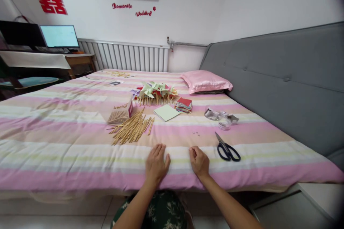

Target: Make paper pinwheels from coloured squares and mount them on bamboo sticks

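Note:
My left hand [157, 161] lies palm down on the striped bedspread, fingers stretched out, holding nothing. To its right, my right hand [199, 161] rests on the cloth with the fingers curled in, and nothing shows in it. Black-handled scissors [227, 149] lie just right of that hand, blades pointing away. Beyond the hands are a loose pile of thin wooden sticks [132, 128], a pale green paper square stack [166, 112] and a stack of coloured paper squares [184, 105]. Several tiny pieces [198, 134] lie ahead of my right hand.
Finished paper pinwheels [154, 92] on sticks lie farther back. A clear box [119, 114] with sticks stands left. Clear round containers [224, 123] are at the right, with a pink pillow [205, 81] behind. A grey headboard [282, 68] bounds the bed's right side.

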Demonstrator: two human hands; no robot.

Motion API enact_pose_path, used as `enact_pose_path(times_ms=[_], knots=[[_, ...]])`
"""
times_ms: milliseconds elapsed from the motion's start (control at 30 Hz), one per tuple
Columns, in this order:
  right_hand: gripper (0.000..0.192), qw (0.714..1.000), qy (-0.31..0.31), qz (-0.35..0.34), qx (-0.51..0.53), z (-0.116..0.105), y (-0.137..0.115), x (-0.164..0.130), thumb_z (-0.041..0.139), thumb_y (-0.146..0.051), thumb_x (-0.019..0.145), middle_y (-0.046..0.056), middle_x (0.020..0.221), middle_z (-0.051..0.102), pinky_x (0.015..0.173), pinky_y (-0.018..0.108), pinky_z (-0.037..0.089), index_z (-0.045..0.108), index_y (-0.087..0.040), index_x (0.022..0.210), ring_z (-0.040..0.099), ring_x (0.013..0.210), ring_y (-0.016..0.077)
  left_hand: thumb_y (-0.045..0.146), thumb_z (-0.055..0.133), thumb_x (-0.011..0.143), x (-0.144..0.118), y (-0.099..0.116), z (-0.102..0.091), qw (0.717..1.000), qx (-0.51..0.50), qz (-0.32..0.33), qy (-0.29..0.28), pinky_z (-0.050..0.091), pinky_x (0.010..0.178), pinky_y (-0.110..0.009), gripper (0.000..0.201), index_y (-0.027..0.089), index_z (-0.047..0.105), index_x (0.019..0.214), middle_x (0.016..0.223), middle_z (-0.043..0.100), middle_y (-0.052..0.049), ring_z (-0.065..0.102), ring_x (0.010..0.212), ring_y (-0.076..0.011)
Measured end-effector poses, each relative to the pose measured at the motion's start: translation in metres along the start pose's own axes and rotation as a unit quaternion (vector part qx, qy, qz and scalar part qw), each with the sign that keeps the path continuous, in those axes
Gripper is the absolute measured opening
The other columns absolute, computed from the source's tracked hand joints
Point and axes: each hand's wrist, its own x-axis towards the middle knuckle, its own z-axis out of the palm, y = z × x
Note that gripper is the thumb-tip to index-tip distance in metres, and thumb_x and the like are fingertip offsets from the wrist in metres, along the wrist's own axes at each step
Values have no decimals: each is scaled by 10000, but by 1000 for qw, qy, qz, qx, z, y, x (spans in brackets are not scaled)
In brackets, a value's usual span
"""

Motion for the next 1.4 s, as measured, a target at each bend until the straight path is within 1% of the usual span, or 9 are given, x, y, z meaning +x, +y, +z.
enact_pose_path(times_ms=[267,467,633,733,833,933,1033,1167,1400], knots=[[241,1000,13,22,0,1,-1,9,432,-333,853,7,607,598,586,238,376,611,-188,782,553,583,158,299,492,830,4,-5,6,999,-31,-9,33,470,947,-421,337,168,640,1103,1117,678,-108,582,1107,-264],[327,995,33,96,-17,-11,28,58,548,-239,739,108,900,672,715,281,448,597,-115,1038,613,733,188,296,505,819,8,-4,7,998,-49,-19,44,478,939,-427,315,176,660,1066,1090,690,-106,599,1082,-262],[195,987,-40,147,-40,-5,57,104,680,-221,697,76,763,682,670,293,478,662,-134,871,629,699,187,294,511,814,11,-2,7,998,-28,-18,45,488,925,-407,304,176,667,1046,1073,698,-94,610,1062,-248],[188,985,-89,143,-36,12,58,120,584,-314,856,43,879,659,697,309,512,628,-142,916,620,746,140,290,515,814,12,0,8,999,-17,-17,43,489,925,-394,297,171,668,1039,1064,702,-87,612,1058,-238],[201,985,-125,115,-23,18,53,131,601,-323,844,25,855,669,667,274,509,636,-149,937,625,720,126,299,523,812,13,0,7,999,-13,-24,37,490,927,-390,296,175,669,1037,1065,702,-82,611,1059,-234],[306,988,-129,85,-28,-2,56,134,694,-271,708,28,790,700,623,230,466,664,-160,992,636,696,143,324,530,808,16,-1,7,999,-17,-35,24,495,923,-387,295,181,677,1020,1062,702,-78,617,1048,-231],[425,991,-105,55,-65,-44,73,120,664,-247,688,86,941,694,728,289,442,628,-152,1101,624,855,208,378,537,802,21,-2,6,997,-36,-66,15,516,890,-376,279,205,695,955,1023,713,-64,641,992,-223],[311,986,-88,45,-132,-90,104,88,637,-223,654,156,1015,652,790,394,381,693,-166,955,561,960,317,405,543,790,42,5,10,990,-58,-124,16,541,808,-368,254,222,710,849,974,723,-49,671,878,-219],[373,972,-107,-15,-208,-123,156,98,506,-83,647,47,988,691,877,376,330,692,-259,918,602,936,222,419,555,757,108,45,26,981,-144,-130,-10,527,691,-337,288,207,723,853,1047,700,-62,643,693,-182]])
